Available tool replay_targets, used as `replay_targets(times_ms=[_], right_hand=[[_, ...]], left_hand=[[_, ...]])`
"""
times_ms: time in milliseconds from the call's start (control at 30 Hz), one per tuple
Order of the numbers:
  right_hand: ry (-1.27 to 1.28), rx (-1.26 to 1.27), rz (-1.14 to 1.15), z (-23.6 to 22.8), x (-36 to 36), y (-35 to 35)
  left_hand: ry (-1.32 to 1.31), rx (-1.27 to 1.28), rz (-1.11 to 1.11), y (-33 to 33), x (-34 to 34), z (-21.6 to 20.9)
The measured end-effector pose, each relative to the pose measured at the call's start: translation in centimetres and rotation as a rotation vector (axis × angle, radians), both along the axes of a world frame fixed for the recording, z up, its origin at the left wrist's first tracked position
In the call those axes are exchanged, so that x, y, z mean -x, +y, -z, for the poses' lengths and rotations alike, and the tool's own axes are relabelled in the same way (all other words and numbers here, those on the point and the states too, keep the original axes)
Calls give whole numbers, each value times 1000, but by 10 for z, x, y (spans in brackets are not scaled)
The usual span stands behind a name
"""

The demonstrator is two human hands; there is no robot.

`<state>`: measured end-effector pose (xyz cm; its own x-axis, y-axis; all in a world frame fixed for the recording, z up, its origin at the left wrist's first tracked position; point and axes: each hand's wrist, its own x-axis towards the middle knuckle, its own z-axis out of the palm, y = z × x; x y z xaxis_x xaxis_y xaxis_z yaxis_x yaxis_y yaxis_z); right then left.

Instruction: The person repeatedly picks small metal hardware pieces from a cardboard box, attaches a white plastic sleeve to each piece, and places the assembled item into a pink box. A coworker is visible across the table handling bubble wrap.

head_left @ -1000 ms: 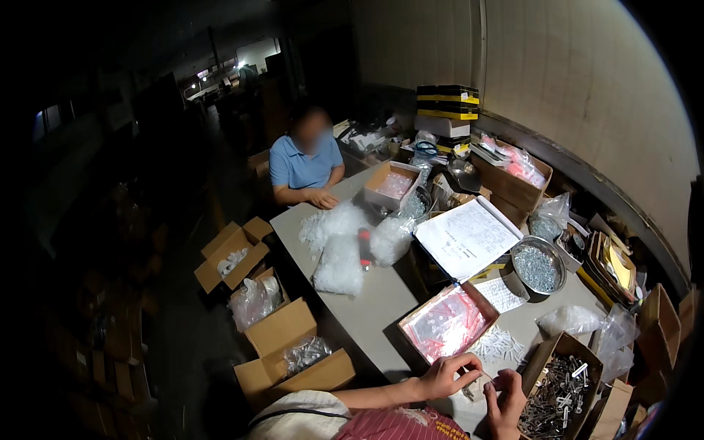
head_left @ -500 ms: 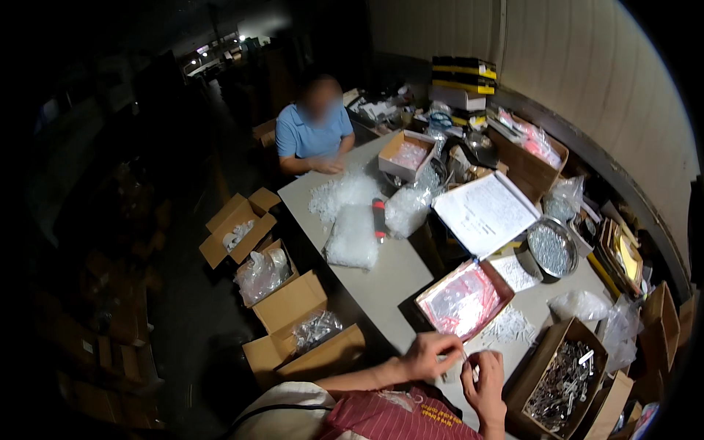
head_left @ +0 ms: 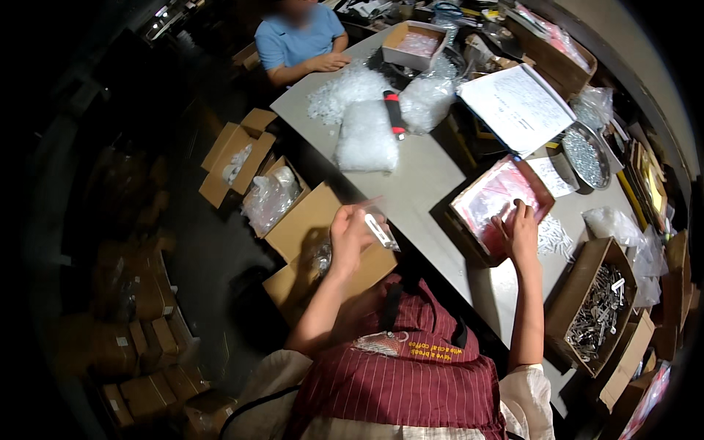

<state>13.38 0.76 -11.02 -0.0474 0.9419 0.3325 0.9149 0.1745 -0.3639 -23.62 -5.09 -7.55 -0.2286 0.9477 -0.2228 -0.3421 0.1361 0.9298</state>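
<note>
Two hands are working well apart: the left hand (head_left: 348, 238) is pinching a clear bag (head_left: 391, 243), the right hand (head_left: 519, 231) is resting at a box (head_left: 469, 236).
Its fingers are curling closed around the bag's edge, with a white piece (head_left: 378, 229) apparently sitting inside; at its three o'clock, the other hand is lying half-open over red-edged bags (head_left: 484, 213), and whether it is gripping one, I cannot tell. Loose white pieces (head_left: 555, 240) are lying at the box's four o'clock. Good handling is probably calling for a light pinch, keeping the bag's mouth upward, while the other hand is separating one slippery bag rather than crumpling several.
</note>
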Motion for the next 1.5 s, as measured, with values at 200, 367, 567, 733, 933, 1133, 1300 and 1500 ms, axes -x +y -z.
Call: replay_targets(times_ms=[200,367,567,733,933,1133,1300,1500], right_hand=[[206,123,3,6,4,-1],[431,180,45,1,3,-15],[1003,178,-12,-11,-13,-30],[1490,376,-58,-62,-4,-40],[1857,493,-226,-78,33,-66],[1853,569,-164,-65,50,-82],[1585,507,-153,-75,29,-89],[1366,623,-173,-62,29,-101]], left_hand=[[0,115,-144,-11,67,34],[281,266,-230,-10,115,98],[1066,47,-22,1,94,129],[888,-394,141,27,-5,18],[272,-336,566,31,-104,-25],[-212,-189,662,31,-131,-46],[-58,-98,830,17,-118,-25],[209,-222,703,20,-108,-7]])
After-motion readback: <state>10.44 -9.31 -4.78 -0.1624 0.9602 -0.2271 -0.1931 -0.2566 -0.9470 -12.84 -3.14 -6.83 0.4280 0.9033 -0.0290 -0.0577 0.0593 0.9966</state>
